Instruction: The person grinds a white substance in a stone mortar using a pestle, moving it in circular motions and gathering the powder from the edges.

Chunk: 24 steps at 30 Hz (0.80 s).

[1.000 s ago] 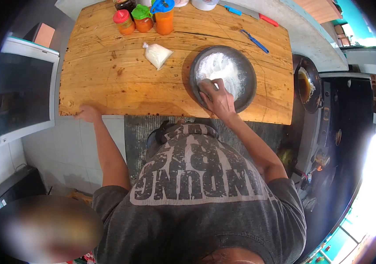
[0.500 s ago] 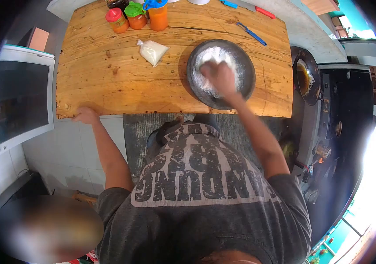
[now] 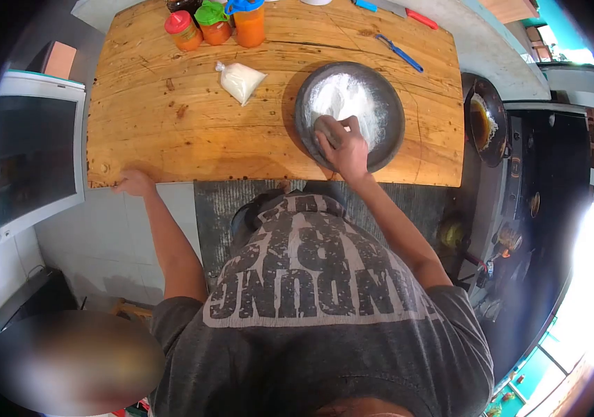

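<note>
A round dark stone mortar [image 3: 395, 132] stands near the front edge of the wooden table [image 3: 172, 132], with white powder [image 3: 344, 94] spread over its inside. My right hand [image 3: 349, 149] is closed around a grey stone pestle [image 3: 324, 132], pressed against the mortar's near left side. Far to the left, my left hand [image 3: 135, 183] grips the table's front edge by the corner; some of its fingers are hidden. Between the two, further back, lies a knotted clear plastic bag [image 3: 241, 82] of pale powder.
Jars with a red lid [image 3: 178, 23], a green lid [image 3: 212, 17] and a blue lid [image 3: 248, 24] stand at the back left. A blue-handled peeler [image 3: 402, 55] and a red-handled knife [image 3: 422, 19] lie back right. Beyond the right edge, a wok [image 3: 484, 125] sits by the stove.
My right hand has drawn the pestle toward me, from the mortar's middle to its near left side, baring more powder. My left hand has stayed at the table edge.
</note>
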{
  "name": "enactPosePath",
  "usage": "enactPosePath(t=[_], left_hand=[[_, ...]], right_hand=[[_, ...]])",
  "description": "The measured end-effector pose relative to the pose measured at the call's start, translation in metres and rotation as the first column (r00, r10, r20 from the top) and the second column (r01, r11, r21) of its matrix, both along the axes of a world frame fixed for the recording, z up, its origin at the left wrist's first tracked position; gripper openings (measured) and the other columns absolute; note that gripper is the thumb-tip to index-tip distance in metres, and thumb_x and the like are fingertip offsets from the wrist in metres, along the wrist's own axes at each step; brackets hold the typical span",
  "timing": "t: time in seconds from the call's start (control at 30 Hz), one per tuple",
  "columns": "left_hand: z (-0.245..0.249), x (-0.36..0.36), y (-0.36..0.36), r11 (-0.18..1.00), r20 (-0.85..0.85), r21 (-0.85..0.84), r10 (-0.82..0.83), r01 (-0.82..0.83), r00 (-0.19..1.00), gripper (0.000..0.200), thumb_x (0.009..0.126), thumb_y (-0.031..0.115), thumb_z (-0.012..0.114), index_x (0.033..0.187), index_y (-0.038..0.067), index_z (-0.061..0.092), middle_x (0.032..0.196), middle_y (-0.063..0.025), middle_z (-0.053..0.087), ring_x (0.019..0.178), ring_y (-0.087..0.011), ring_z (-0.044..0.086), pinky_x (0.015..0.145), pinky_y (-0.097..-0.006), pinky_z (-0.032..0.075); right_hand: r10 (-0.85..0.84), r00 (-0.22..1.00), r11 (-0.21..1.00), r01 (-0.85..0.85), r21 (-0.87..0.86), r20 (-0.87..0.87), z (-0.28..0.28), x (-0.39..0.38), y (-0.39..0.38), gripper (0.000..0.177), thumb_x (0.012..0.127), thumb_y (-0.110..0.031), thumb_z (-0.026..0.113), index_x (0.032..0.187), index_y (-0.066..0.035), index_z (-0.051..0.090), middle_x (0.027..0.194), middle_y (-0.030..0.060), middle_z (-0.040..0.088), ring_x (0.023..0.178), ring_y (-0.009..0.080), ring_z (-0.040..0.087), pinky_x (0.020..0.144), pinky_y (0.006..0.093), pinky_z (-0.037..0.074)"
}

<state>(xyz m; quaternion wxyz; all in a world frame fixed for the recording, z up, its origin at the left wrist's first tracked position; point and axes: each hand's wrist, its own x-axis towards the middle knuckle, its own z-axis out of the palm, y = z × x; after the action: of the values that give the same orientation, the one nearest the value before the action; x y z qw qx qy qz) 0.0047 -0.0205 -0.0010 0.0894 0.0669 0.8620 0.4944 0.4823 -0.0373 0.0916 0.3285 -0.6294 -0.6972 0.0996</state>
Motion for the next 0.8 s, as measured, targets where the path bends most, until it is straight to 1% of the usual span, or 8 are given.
enactPosePath(t=[0.07, 0.23, 0.33, 0.4, 0.53, 0.63, 0.73, 0.8], left_hand=[[-0.005, -0.004, 0.003, 0.999, -0.044, -0.039, 0.004, -0.005, 0.999, 0.068, 0.095, 0.031, 0.043, 0.144, 0.003, 0.006, 0.120, -0.0341, 0.051, 0.102, -0.0471, 0.057, 0.084, -0.0528, 0.051], [0.005, 0.006, 0.003, 1.000, -0.028, 0.023, 0.016, -0.016, 0.999, 0.067, 0.095, 0.030, 0.043, 0.144, 0.003, 0.007, 0.121, -0.0342, 0.051, 0.102, -0.0474, 0.057, 0.084, -0.0540, 0.050], [0.006, 0.005, 0.007, 0.999, 0.006, 0.041, 0.026, -0.026, 1.000, 0.067, 0.095, 0.030, 0.044, 0.144, 0.002, 0.008, 0.121, -0.0339, 0.050, 0.102, -0.0471, 0.057, 0.084, -0.0538, 0.050], [0.003, 0.004, 0.003, 0.999, 0.009, 0.025, 0.030, -0.030, 1.000, 0.067, 0.095, 0.031, 0.045, 0.143, 0.002, 0.008, 0.121, -0.0335, 0.051, 0.102, -0.0464, 0.057, 0.083, -0.0530, 0.050], [-0.014, -0.010, -0.004, 1.000, -0.060, 0.014, 0.004, -0.004, 0.998, 0.069, 0.094, 0.032, 0.047, 0.144, 0.003, 0.008, 0.121, -0.0319, 0.052, 0.103, -0.0450, 0.058, 0.082, -0.0511, 0.050], [-0.014, -0.008, 0.003, 0.999, -0.049, 0.040, 0.006, -0.004, 0.999, 0.070, 0.094, 0.032, 0.048, 0.144, 0.003, 0.008, 0.121, -0.0306, 0.052, 0.103, -0.0445, 0.058, 0.082, -0.0506, 0.051], [-0.008, -0.005, 0.007, 0.996, -0.028, 0.089, -0.003, 0.005, 1.000, 0.070, 0.094, 0.033, 0.047, 0.145, 0.004, 0.008, 0.123, -0.0297, 0.051, 0.103, -0.0444, 0.058, 0.083, -0.0509, 0.051], [-0.013, -0.008, 0.003, 0.998, -0.012, 0.062, 0.016, -0.015, 1.000, 0.070, 0.094, 0.033, 0.047, 0.145, 0.005, 0.009, 0.123, -0.0295, 0.051, 0.103, -0.0443, 0.057, 0.084, -0.0512, 0.050]], right_hand=[[-0.041, 0.983, 0.988, 0.067, -0.142, 0.180, -0.001, 0.007, 0.020, 0.028, 0.080, -0.027, 0.072, 0.107, -0.018, 0.070, 0.089, 0.0144, 0.056, 0.065, 0.0303, 0.067, 0.058, 0.0404, 0.056], [-0.007, 0.994, 0.885, -0.045, -0.463, -0.111, 0.008, 0.049, 0.105, 0.056, 0.070, -0.055, 0.073, 0.107, -0.013, 0.073, 0.079, 0.0208, 0.064, 0.071, 0.0369, 0.067, 0.067, 0.0438, 0.056], [-0.034, 0.999, 0.906, 0.041, -0.421, 0.024, 0.009, 0.026, 0.051, 0.046, 0.074, -0.047, 0.073, 0.107, -0.015, 0.072, 0.082, 0.0194, 0.062, 0.072, 0.0369, 0.066, 0.065, 0.0434, 0.056], [-0.021, 1.000, 0.998, 0.019, -0.064, -0.020, -0.001, 0.001, 0.005, 0.036, 0.078, -0.039, 0.072, 0.106, -0.016, 0.072, 0.084, 0.0188, 0.060, 0.072, 0.0354, 0.066, 0.063, 0.0423, 0.055], [-0.081, 0.984, 0.991, 0.097, -0.094, 0.157, -0.005, 0.020, 0.060, 0.035, 0.079, -0.038, 0.072, 0.106, -0.016, 0.072, 0.081, 0.0134, 0.063, 0.070, 0.0305, 0.067, 0.063, 0.0389, 0.055], [-0.117, 0.982, 0.853, 0.022, -0.521, -0.151, 0.014, 0.048, 0.108, 0.042, 0.075, -0.046, 0.074, 0.104, -0.015, 0.074, 0.067, 0.0157, 0.065, 0.068, 0.0234, 0.068, 0.065, 0.0373, 0.054], [-0.123, 0.985, 0.862, 0.043, -0.506, -0.125, 0.023, 0.021, 0.058, 0.039, 0.077, -0.042, 0.074, 0.104, -0.015, 0.073, 0.072, 0.0145, 0.064, 0.070, 0.0273, 0.068, 0.065, 0.0384, 0.055], [-0.041, 0.999, 0.998, 0.040, -0.045, -0.008, 0.005, -0.007, 0.013, 0.032, 0.078, -0.033, 0.073, 0.105, -0.016, 0.072, 0.083, 0.0165, 0.064, 0.066, 0.0311, 0.066, 0.062, 0.0412, 0.056]])
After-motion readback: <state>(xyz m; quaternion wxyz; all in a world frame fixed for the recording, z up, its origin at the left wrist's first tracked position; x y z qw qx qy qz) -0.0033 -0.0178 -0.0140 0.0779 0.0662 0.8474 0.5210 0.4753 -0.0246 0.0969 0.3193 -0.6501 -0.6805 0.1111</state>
